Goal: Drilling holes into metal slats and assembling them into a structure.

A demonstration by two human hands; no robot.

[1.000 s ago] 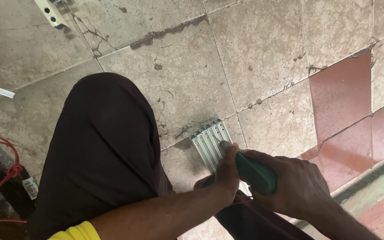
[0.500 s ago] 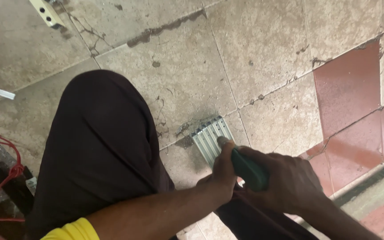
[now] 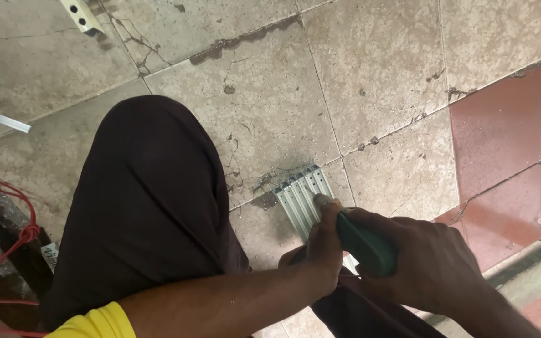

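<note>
A small bundle of ribbed grey metal strips (image 3: 298, 195) lies side by side on the tiled floor, just past my knee in dark trousers (image 3: 148, 200). My left hand (image 3: 322, 241) presses down on the near part of the strips, thumb on top. Close behind it, my right hand (image 3: 430, 266) is closed around the green handle of a tool (image 3: 364, 243), whose front end points at the strips beside my left thumb. The tool's tip is hidden by my left hand.
The floor (image 3: 270, 94) has cracked beige tiles, with red tiles (image 3: 499, 131) at the right. A white perforated metal piece (image 3: 81, 14) lies at the top left, a thin metal strip (image 3: 4, 121) at the left edge. Red wires (image 3: 7, 244) run at the lower left.
Both hands and the green tool have stayed on the strips; the view has shifted only slightly.
</note>
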